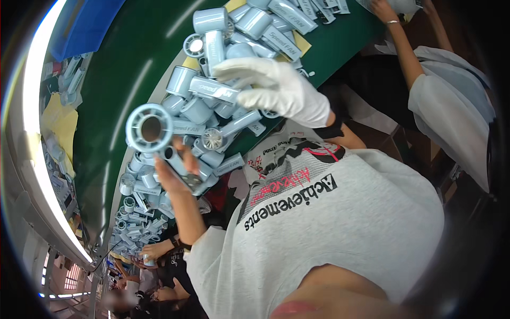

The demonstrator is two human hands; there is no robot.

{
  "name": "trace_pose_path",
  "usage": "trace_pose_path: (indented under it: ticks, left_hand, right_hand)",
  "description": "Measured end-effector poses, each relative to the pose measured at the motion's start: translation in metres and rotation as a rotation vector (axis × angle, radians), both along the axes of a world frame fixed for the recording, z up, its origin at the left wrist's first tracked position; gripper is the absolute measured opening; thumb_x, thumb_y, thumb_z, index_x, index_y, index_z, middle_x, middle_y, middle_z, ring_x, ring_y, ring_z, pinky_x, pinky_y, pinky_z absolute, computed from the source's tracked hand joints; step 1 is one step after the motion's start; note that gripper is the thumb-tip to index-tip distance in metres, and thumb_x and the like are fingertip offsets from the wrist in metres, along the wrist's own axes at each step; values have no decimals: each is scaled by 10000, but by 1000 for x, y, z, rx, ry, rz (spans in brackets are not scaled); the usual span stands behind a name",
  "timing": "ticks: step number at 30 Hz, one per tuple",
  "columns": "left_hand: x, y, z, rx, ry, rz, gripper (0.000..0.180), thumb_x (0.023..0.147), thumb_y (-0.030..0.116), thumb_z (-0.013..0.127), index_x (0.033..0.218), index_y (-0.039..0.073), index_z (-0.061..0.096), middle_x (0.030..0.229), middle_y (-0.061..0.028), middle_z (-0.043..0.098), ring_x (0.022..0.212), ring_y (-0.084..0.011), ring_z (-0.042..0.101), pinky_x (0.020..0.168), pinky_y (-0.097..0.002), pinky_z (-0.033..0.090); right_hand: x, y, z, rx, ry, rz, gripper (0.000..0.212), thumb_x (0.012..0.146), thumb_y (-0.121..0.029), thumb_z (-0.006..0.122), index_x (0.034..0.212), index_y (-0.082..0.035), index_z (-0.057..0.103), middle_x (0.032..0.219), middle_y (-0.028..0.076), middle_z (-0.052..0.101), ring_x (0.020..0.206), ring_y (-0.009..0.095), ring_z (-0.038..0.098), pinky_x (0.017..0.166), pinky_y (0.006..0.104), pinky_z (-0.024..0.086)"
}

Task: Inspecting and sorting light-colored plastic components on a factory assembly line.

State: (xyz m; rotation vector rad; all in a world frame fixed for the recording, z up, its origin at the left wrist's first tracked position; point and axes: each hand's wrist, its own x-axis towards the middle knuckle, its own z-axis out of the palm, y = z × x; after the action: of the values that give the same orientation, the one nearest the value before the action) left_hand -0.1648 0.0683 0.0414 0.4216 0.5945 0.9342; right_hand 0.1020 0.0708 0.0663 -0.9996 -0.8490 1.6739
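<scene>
A light-blue handheld fan [150, 109] is gripped in my bare left hand [172, 183], at the left of the pile. Its round ringed head points up and shows a dark round centre, while my fingers wrap the handle. Over the middle of the pile reaches my right hand [287, 93], in a white glove. Its thumb and fingers are apart, pointing left, and I see nothing held between them. Just beyond its fingertips lies a fan part with a printed handle [212, 89]; whether the glove touches it I cannot tell.
Light-blue fan parts [196, 110] heap along the green table [119, 80]. A blue bin [87, 24] and yellow sheets [59, 119] are beyond, at far left. At upper right a co-worker's arm [404, 50] reaches in; another person's hand [156, 249] works at lower left.
</scene>
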Motion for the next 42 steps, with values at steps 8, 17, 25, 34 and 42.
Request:
trace_pose_path:
  ticks: [8, 17, 25, 34, 42]
  left_hand:
    - [142, -92, -24, -400, -790, 49, 509, 851, 387, 570, 1076, -40, 409, 907, -94, 464, 504, -121, 480, 353, -216, 457]
    - [187, -92, 10, -17, 438, 64, 427, 849, 85, 541, 1210, 7, 327, 1089, -166, 498, 835, -204, 572, 606, -303, 510]
    - [187, -91, -27, 587, 1213, 274, 941, 612, 137, 790, 1322, 5, 188, 1260, -150, 269, 1168, -249, 370, 979, -382, 307]
    - [169, -75, -26, -308, 94, 294, 689, 871, 633, 258, 1188, 52, 450, 1051, -103, 545, 871, -250, 569, 735, -351, 498]
    - [163, -30, -18, -393, 228, 429, 555, 911, 482, 297, 1194, 34, 464, 1052, -150, 586, 903, -252, 576, 832, -368, 474]
  right_hand:
    - [13, -14, -1, -126, 88, 160, 345, 774, -207, 663, 1065, -33, 600, 874, 53, 632, 796, 129, 595, 714, 234, 474]
    - [53, -31, -23, 47, -58, 139, 323, 692, -142, 726, 976, -45, 608, 951, 52, 615, 862, 119, 570, 752, 232, 462]
    - [43, -42, -20, 34, 14, -44, 244, 791, -139, 630, 1010, -33, 649, 947, 87, 651, 887, 128, 590, 791, 244, 466]
    - [36, -34, -58, 100, -43, 417, 475, 816, -347, 610, 1185, -71, 496, 1106, 70, 542, 973, 156, 516, 820, 266, 435]
    - [29, -56, -68, 698, -34, 207, 249, 794, -345, 604, 911, -152, 708, 1434, 186, 213, 1341, 334, 89, 1078, 454, 51]
